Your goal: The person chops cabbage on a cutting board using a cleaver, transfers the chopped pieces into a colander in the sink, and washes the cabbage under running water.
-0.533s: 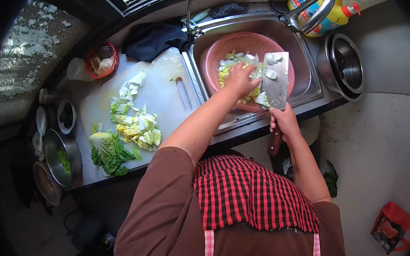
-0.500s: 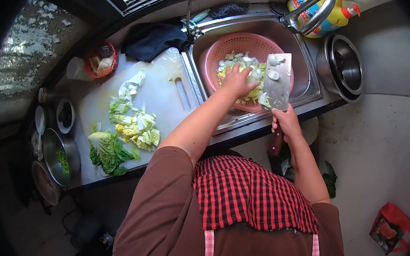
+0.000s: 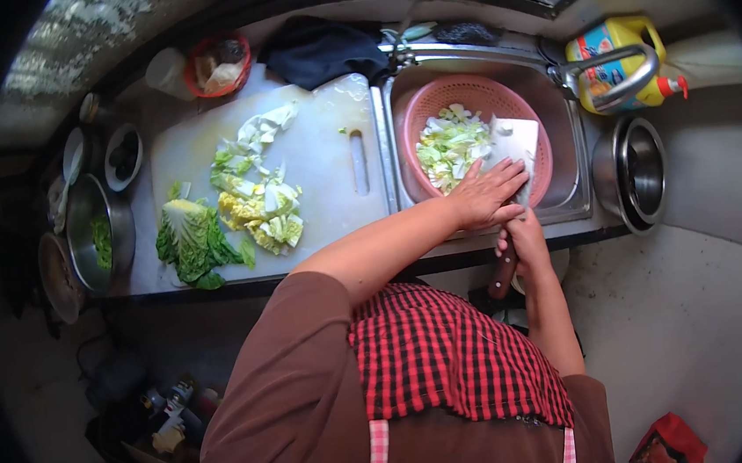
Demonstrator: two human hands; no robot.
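My right hand (image 3: 527,242) grips the dark wooden handle of a cleaver (image 3: 517,137), whose broad blade reaches over a pink colander (image 3: 545,172) in the sink. My left hand (image 3: 487,193) lies with fingers stretched out across the blade near the handle, holding nothing. Chopped cabbage (image 3: 452,149) fills the middle of the colander, left of the blade. On the white cutting board (image 3: 331,173) lies a curved row of cut cabbage pieces (image 3: 259,208). Beside them, at the board's near left, is a larger leafy cabbage chunk (image 3: 191,238).
The steel sink (image 3: 576,200) has a faucet (image 3: 617,73) at its right rear. Nested metal bowls (image 3: 643,168) and a yellow jug (image 3: 624,42) stand to the right. A metal pot (image 3: 119,231) is left of the board; a red basket (image 3: 229,76) and black cloth (image 3: 320,51) sit behind.
My left hand has moved from the cabbage in the colander onto the cleaver blade. White pieces seen on the blade before no longer show there. The whole view has shifted slightly.
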